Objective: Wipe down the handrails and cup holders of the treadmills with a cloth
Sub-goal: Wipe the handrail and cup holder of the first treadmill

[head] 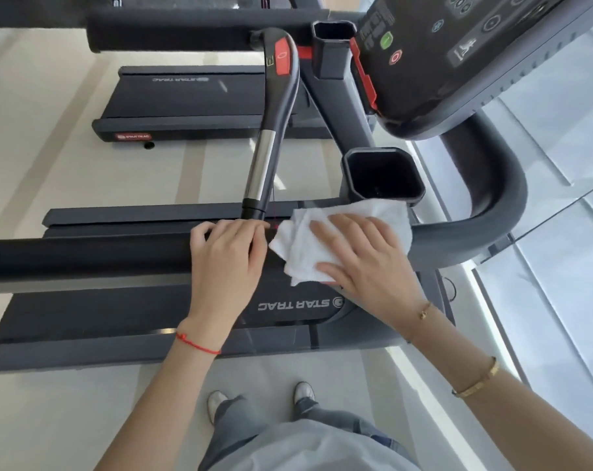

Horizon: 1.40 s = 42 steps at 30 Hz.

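While the right hand [363, 263] lies flat with straight fingers on the white cloth [342, 236], pressing it onto the near black handrail [84, 258], the left hand [225, 263] curls its fingers over the same rail just beside the cloth — grasping the rail, not the cloth. One cloth, crumpled, draped over the rail where it bends toward the console [458, 56].

Counts: two treadmills in view — the near one with a "STAR TRAC" deck cover [295, 304], a second treadmill [193, 103] beyond it across the pale floor. Two cup holders: the near cup holder [383, 175] sits just above the cloth, touching its upper edge; the far cup holder [332, 49] stands beside the console. Both look dark inside; contents cannot be told. One inner grip bar [271, 130] with a chrome section and a red pad runs up from the rail.

Wrists: one red string [196, 343] on the left, two gold bracelets [478, 379] on the right.
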Motion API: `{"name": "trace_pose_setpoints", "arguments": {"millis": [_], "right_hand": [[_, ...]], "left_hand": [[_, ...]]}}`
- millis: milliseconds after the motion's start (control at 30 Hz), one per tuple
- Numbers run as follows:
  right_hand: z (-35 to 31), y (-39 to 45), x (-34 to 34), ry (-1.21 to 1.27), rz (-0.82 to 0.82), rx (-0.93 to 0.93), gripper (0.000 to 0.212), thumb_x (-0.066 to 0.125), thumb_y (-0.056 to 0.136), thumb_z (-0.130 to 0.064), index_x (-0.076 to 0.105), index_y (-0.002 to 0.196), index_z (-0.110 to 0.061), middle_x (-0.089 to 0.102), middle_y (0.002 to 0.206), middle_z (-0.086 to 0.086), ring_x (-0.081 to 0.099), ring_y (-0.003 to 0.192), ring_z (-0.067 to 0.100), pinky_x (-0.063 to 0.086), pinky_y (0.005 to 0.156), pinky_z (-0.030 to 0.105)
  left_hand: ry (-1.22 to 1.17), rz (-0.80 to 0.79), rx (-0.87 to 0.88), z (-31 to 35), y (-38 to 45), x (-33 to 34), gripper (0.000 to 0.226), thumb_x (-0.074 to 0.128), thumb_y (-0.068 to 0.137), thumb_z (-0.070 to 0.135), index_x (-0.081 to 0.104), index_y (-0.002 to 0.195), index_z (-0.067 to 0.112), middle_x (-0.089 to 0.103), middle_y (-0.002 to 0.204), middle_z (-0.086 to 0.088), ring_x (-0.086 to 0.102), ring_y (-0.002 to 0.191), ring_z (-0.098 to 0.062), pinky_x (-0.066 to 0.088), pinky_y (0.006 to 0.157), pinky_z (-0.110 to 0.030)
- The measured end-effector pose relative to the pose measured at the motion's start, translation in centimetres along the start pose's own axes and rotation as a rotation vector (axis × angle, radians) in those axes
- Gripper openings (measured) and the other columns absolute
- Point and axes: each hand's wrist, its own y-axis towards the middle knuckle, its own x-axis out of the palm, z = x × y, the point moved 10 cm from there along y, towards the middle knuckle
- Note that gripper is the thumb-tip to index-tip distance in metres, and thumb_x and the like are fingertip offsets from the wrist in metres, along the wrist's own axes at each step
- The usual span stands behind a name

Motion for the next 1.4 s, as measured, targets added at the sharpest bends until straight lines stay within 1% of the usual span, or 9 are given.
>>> {"name": "trace_pose_setpoints", "arguments": {"millis": [167, 433, 667, 933, 1100, 1167, 1233, 1300, 1400], "right_hand": [[3.5, -1.3, -0.7, 0.059, 0.024, 0.069, 0.054, 0.036, 0.1, -0.053, 0.046, 0.141, -0.019, 0.056, 0.126, 0.007, 0.051, 0.109, 0.029, 0.036, 0.099, 0.042], [-1.9, 4.6, 0.4, 0.086, -0.078, 0.042, 0.056, 0.023, 0.102, -0.056, 0.06, 0.12, -0.019, 0.061, 0.092, 0.004, 0.056, 0.076, 0.025, 0.046, 0.072, 0.04], [-0.3, 1.6, -0.2, 0.028, -0.026, -0.018, 0.053, 0.028, 0.102, -0.055, 0.048, 0.138, -0.02, 0.057, 0.118, 0.005, 0.054, 0.1, 0.028, 0.04, 0.091, 0.04], [-5.2, 5.7, 0.4, 0.06, -0.042, -0.016, 0.053, 0.025, 0.102, -0.056, 0.055, 0.127, -0.02, 0.06, 0.102, 0.004, 0.056, 0.083, 0.026, 0.045, 0.075, 0.041], [-2.8, 3.1, -0.2, 0.026, 0.035, 0.008, 0.051, 0.033, 0.101, -0.056, 0.055, 0.129, -0.02, 0.059, 0.109, 0.003, 0.055, 0.093, 0.026, 0.043, 0.085, 0.039], [-0.7, 2.2, -0.8, 0.013, 0.082, 0.094, 0.044, 0.036, 0.101, -0.051, 0.059, 0.122, -0.02, 0.061, 0.101, 0.002, 0.055, 0.088, 0.027, 0.041, 0.082, 0.038], [0.1, 2.9, -1.2, 0.018, 0.108, 0.205, 0.037, 0.036, 0.101, -0.043, 0.065, 0.101, -0.02, 0.059, 0.082, 0.001, 0.052, 0.073, 0.025, 0.04, 0.071, 0.037], [-0.8, 4.8, -0.9, 0.032, 0.074, 0.24, 0.036, 0.033, 0.1, -0.036, 0.058, 0.08, -0.021, 0.052, 0.065, 0.0, 0.047, 0.06, 0.024, 0.036, 0.06, 0.035], [-3.1, 6.2, -0.1, 0.07, -0.02, 0.171, 0.039, 0.028, 0.102, -0.04, 0.06, 0.086, -0.022, 0.054, 0.068, 0.0, 0.048, 0.062, 0.023, 0.039, 0.06, 0.036]], "left_hand": [[-0.002, 0.019, -0.026, -1.2, -0.2, -0.5, 0.026, 0.045, 0.103, 0.023, 0.07, 0.103, 0.019, 0.072, 0.098, 0.007, 0.064, 0.092, -0.015, 0.036, 0.099, -0.037], [0.068, 0.066, -0.078, -4.4, -0.7, -1.8, 0.032, 0.039, 0.104, 0.026, 0.07, 0.1, 0.021, 0.071, 0.092, 0.009, 0.062, 0.089, -0.014, 0.032, 0.094, -0.038], [0.059, 0.068, -0.089, -5.1, -0.7, -1.8, 0.033, 0.039, 0.105, 0.026, 0.07, 0.095, 0.02, 0.068, 0.084, 0.008, 0.061, 0.085, -0.018, 0.032, 0.095, -0.038], [0.045, 0.049, -0.055, -4.9, -0.7, -1.7, 0.034, 0.036, 0.103, 0.022, 0.069, 0.096, 0.016, 0.067, 0.082, 0.005, 0.06, 0.081, -0.02, 0.034, 0.092, -0.039], [0.038, 0.039, -0.059, -5.2, -0.7, -1.6, 0.034, 0.037, 0.104, 0.023, 0.07, 0.1, 0.018, 0.069, 0.087, 0.006, 0.061, 0.085, -0.018, 0.033, 0.097, -0.038], [0.04, 0.046, -0.068, -5.3, -0.7, -1.6, 0.034, 0.037, 0.105, 0.023, 0.07, 0.099, 0.019, 0.069, 0.088, 0.007, 0.061, 0.086, -0.018, 0.032, 0.099, -0.037], [0.039, 0.043, -0.075, -5.4, -0.7, -1.5, 0.034, 0.037, 0.105, 0.024, 0.07, 0.099, 0.02, 0.069, 0.087, 0.007, 0.061, 0.087, -0.018, 0.031, 0.1, -0.037], [0.032, 0.042, -0.085, -5.4, -0.6, -1.5, 0.034, 0.037, 0.104, 0.024, 0.071, 0.098, 0.019, 0.069, 0.088, 0.007, 0.061, 0.086, -0.017, 0.031, 0.1, -0.037], [0.039, 0.042, -0.083, -5.3, -0.6, -1.5, 0.033, 0.038, 0.103, 0.023, 0.071, 0.097, 0.018, 0.07, 0.087, 0.006, 0.061, 0.085, -0.018, 0.032, 0.098, -0.037]]}}
